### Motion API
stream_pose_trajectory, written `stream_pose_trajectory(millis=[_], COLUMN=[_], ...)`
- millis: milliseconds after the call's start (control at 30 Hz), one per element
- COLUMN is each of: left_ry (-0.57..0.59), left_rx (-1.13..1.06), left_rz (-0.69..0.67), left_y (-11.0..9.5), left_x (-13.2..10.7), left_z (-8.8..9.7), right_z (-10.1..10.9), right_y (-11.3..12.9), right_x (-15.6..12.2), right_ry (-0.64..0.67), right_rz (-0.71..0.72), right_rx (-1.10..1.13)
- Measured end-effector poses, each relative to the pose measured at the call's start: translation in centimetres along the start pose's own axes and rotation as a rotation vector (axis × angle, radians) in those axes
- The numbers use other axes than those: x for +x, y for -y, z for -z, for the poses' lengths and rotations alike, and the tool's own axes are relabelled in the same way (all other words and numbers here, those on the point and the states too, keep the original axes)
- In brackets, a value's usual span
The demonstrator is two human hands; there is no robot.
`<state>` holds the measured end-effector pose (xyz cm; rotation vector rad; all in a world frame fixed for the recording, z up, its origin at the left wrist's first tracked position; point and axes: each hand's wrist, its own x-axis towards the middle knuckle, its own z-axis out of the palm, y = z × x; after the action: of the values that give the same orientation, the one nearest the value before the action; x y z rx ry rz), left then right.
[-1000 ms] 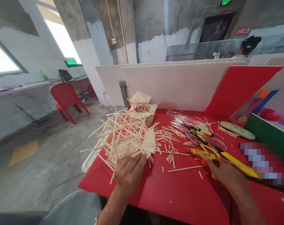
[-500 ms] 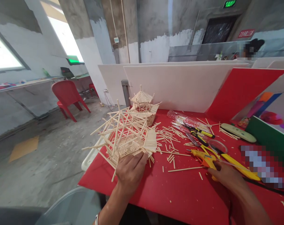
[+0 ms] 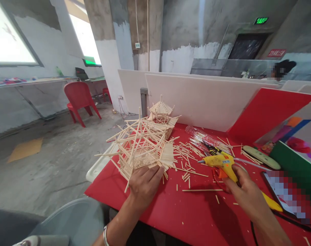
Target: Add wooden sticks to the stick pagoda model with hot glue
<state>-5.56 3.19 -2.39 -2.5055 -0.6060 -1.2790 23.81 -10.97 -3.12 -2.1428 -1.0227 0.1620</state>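
The stick model (image 3: 141,150) is looking light, brittle and easy to crush, so it is probably best gripped at its denser slatted base, not by the loose spokes. It is sitting at the desk's (image 3: 186,212) left edge, a pale open lattice of thin sticks. The left hand (image 3: 145,186) is pinching its near rim. The right hand (image 3: 244,191), above the desk's middle, is gripping a yellow glue gun (image 3: 220,163).

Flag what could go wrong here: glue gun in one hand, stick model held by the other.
1. The glue gun in the right hand points its nozzle toward the left hand. If it is hot, it could burn fingers.
2. The stick model overhangs the edge of the red table, so it may tip off if released.
3. Glue drips could snag the loose sticks.
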Motion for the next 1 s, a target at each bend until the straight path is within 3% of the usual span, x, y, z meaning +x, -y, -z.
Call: stream_pose_trajectory(millis=[100, 200, 300, 400, 533, 1000], left_ry=[0.014, 0.006, -0.005, -0.006, -0.040, -0.086], left_rx=[-0.006, -0.001, 0.002, 0.002, 0.003, -0.029], left_rz=[-0.001, -0.005, -0.002, 0.008, 0.011, 0.008], left_y=[0.1, 0.2, 0.2, 0.1, 0.0, 0.0], left_x=[-0.2, -0.4, -0.4, -0.3, -0.1, -0.2], left_z=[-0.1, -0.3, -0.4, -0.3, -0.3, -0.5], right_z=[0.9, 1.2, 1.1, 1.1, 1.1, 0.4], right_y=[5.8, 10.1, 12.5, 13.6, 14.4, 15.5], right_x=[-0.2, 0.0, 0.2, 0.3, 0.2, 0.0], right_ry=[0.036, -0.162, -0.394, -0.441, -0.405, -0.334], right_rz=[0.314, 0.535, 0.760, 0.940, 1.034, 1.137], right_rx=[-0.053, -0.277, -0.493, -0.606, -0.668, -0.701])
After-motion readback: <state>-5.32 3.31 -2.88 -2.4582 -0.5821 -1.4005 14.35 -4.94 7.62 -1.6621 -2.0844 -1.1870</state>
